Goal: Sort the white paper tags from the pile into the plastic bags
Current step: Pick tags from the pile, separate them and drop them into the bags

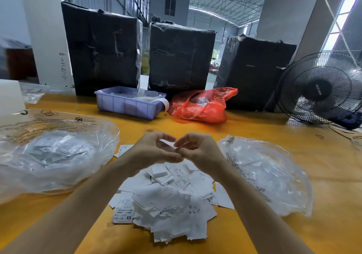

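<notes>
A clear plastic bag (52, 154) holding sorted tags lies at the left of the yellow table (323, 175). Both forearms reach forward over the pile of white paper tags (166, 201) — wrists bent, hands meeting above its far edge. The left hand (154, 150) curls its fingers round a white tag (167, 143), and the right hand (195, 148) pinches the same tag with curled fingertips. A second clear plastic bag (268, 173) with tags lies to the right.
</notes>
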A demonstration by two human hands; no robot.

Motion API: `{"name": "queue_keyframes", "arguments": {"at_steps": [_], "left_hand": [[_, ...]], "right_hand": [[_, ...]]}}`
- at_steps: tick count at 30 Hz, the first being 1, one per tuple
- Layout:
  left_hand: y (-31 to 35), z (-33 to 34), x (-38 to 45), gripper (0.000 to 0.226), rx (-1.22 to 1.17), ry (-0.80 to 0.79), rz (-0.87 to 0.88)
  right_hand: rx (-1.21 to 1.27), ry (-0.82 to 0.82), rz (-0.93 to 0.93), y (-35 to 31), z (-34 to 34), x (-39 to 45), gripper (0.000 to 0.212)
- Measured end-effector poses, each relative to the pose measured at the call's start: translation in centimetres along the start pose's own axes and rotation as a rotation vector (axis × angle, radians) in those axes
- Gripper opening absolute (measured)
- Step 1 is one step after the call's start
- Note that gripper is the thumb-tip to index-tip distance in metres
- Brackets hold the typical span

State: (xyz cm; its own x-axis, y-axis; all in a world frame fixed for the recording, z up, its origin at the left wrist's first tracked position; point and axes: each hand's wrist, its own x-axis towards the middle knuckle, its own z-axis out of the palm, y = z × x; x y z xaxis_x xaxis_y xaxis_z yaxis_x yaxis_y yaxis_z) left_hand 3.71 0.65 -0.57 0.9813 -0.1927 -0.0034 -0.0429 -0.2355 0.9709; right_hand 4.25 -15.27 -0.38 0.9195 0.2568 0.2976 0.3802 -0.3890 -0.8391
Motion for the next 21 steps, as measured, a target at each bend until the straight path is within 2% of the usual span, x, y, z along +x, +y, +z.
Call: {"name": "queue_keyframes", "arguments": {"at_steps": [3, 6, 8, 10, 11, 14, 15, 17, 18, 20, 21], "left_hand": [[-0.3, -0.4, 0.0, 0.025, 0.076, 0.113, 0.015], [-0.6, -0.9, 0.3, 0.015, 0.008, 0.242, 0.008], [-0.6, -1.0, 0.4, 0.014, -0.015, 0.265, -0.009], [-0.6, -0.8, 0.3, 0.016, -0.019, 0.264, -0.018], [-0.6, -0.6, 0.3, 0.017, -0.027, 0.257, -0.022], [-0.5, -0.5, 0.3, 0.02, -0.065, 0.235, -0.04], [-0.5, -0.5, 0.3, 0.021, -0.074, 0.229, -0.047], [-0.5, -0.5, 0.2, 0.022, -0.086, 0.223, -0.056], [-0.5, -0.6, 0.2, 0.022, -0.097, 0.225, -0.058], [-0.6, -0.6, 0.2, 0.016, -0.138, 0.225, -0.055], [-0.6, -0.5, 0.2, 0.011, -0.168, 0.223, -0.053]], "right_hand": [[0.005, 0.038, -0.041, 0.3, 0.7, 0.2, 0.007], [-0.335, 0.119, -0.028, 2.1, -0.3, 0.9, 0.017], [-0.585, 0.019, 0.059, 3.5, -0.9, 1.0, 0.032], [-0.684, -0.105, 0.181, 5.0, -0.6, 0.7, 0.051], [-0.725, -0.133, 0.21, 5.5, -0.2, 0.6, 0.052], [-0.803, -0.095, 0.157, 6.7, 0.3, 0.6, 0.027], [-0.805, -0.062, 0.141, 6.7, 0.2, 0.6, 0.026], [-0.697, 0.029, 0.152, 6.3, -0.5, 0.9, 0.034], [-0.51, 0.089, 0.185, 5.9, -0.9, 1.0, 0.034], [0.07, 0.119, 0.287, 5.0, -1.7, 1.2, 0.024], [0.333, 0.061, 0.333, 4.6, -2.0, 1.2, 0.017]]}}
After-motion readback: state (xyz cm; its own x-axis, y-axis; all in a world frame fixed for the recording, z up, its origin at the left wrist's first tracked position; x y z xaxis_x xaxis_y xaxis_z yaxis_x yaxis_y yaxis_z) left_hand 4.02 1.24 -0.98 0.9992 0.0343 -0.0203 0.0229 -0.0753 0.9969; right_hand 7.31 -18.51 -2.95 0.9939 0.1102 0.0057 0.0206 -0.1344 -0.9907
